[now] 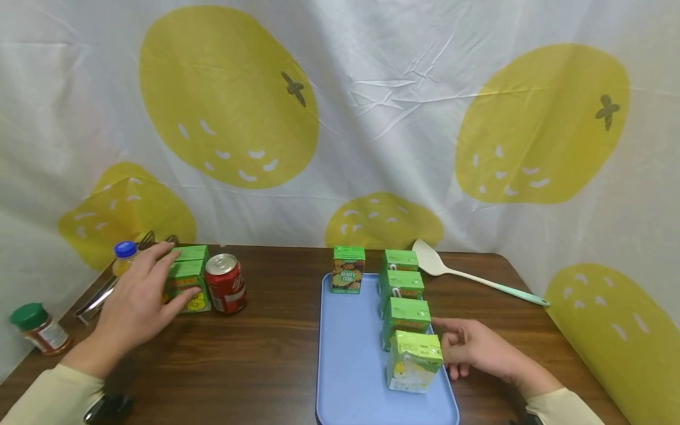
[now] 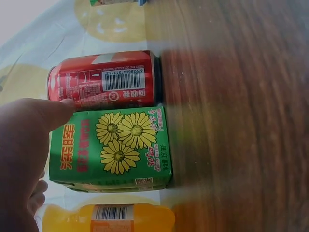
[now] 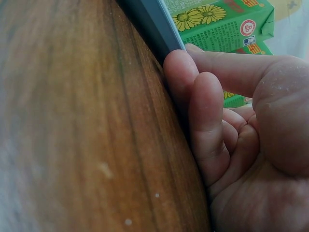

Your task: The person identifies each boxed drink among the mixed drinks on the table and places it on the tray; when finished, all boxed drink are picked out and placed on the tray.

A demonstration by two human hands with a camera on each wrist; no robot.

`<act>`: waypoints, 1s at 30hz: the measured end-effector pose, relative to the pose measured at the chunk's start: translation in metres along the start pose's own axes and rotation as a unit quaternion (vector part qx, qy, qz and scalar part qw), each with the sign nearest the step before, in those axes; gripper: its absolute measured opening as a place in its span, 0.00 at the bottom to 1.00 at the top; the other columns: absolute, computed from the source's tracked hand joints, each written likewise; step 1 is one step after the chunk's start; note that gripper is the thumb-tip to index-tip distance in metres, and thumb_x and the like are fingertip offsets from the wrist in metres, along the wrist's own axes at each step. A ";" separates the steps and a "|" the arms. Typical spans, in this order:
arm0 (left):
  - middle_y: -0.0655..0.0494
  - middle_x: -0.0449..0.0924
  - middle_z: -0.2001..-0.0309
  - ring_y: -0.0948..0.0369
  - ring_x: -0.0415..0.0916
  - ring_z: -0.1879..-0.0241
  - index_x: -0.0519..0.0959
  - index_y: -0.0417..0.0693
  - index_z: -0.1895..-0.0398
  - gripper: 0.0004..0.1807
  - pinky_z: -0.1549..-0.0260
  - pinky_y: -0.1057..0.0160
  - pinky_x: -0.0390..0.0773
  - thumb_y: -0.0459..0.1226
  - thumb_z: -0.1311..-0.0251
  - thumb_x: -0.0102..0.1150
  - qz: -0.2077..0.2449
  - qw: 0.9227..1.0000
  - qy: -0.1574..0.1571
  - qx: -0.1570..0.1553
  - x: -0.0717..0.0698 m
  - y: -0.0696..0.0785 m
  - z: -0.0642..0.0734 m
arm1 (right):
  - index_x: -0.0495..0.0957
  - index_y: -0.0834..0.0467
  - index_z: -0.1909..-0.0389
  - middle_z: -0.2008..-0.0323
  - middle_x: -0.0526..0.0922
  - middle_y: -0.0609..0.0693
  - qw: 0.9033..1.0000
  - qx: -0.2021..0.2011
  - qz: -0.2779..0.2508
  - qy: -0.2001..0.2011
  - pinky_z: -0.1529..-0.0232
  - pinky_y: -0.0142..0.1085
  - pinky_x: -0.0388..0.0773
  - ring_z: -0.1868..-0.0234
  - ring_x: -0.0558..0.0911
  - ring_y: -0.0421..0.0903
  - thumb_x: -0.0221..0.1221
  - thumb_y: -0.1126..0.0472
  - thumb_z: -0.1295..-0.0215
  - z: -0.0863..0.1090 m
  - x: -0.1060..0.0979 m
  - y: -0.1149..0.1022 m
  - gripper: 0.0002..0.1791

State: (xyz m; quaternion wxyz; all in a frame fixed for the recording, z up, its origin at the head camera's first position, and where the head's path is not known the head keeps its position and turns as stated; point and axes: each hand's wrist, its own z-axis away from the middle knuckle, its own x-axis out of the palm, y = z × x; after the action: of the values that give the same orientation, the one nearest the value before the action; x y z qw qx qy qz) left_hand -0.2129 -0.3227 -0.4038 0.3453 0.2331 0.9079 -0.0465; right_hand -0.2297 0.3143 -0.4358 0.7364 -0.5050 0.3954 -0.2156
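Wood-grain table [image 1: 271, 360]: blue tray [image 1: 353, 354] lies lengthwise fore-aft, right hand [image 1: 480, 349] pinching its edge; left hand [image 1: 139, 288] splayed by upright chrysanthemum-print carton [image 2: 116, 150].

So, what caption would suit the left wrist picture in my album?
Left hand at a green carton, with a red can and an orange bottle on either side.

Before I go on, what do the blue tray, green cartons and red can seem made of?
Blue tray: probably plastic, smooth, matte, evenly coloured.
Green cartons: likely coated paperboard, slight sheen, folded tops, printed faces.
Red can: likely metal, glossy, with shiny silvery top.
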 end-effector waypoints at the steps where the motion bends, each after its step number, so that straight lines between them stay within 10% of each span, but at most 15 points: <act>1: 0.29 0.75 0.29 0.30 0.73 0.33 0.77 0.26 0.32 0.61 0.43 0.26 0.76 0.79 0.28 0.40 -0.002 1.000 -0.002 0.002 0.000 0.000 0.001 | 0.47 0.85 0.19 0.70 0.86 0.58 1.000 -0.002 -0.002 -0.001 0.75 0.37 0.83 0.75 0.88 0.51 0.64 0.69 0.27 0.000 0.000 0.000 0.47; 13: 0.26 0.75 0.34 0.30 0.75 0.38 0.76 0.23 0.32 0.61 0.44 0.28 0.78 0.78 0.25 0.35 -0.007 0.999 -0.041 0.022 0.010 0.001 0.006 | 0.48 0.85 0.20 0.70 0.85 0.60 1.000 -0.005 0.020 0.002 0.75 0.38 0.84 0.75 0.88 0.52 0.63 0.69 0.26 0.001 0.000 -0.001 0.46; 20: 0.28 0.73 0.31 0.32 0.73 0.34 0.75 0.25 0.29 0.49 0.47 0.29 0.80 0.49 0.45 0.84 -0.017 0.997 -0.074 0.002 0.009 0.002 0.009 | 0.48 0.85 0.20 0.70 0.85 0.60 1.000 -0.004 0.019 0.002 0.75 0.39 0.84 0.75 0.88 0.52 0.63 0.69 0.26 0.000 0.000 -0.001 0.46; 30: 0.25 0.68 0.23 0.31 0.64 0.22 0.68 0.23 0.23 0.55 0.33 0.29 0.73 0.46 0.45 0.87 -0.043 0.988 -0.147 -0.028 0.005 0.007 0.008 | 0.48 0.85 0.20 0.70 0.85 0.60 1.000 -0.003 0.016 0.007 0.76 0.38 0.84 0.76 0.88 0.52 0.64 0.70 0.28 -0.001 0.000 0.000 0.47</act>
State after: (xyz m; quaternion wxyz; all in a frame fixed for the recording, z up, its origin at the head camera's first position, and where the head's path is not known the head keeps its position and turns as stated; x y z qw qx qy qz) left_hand -0.2083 -0.3165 -0.4124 0.4793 0.1745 0.8573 -0.0698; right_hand -0.2300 0.3136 -0.4363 0.7354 -0.4995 0.4090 -0.2058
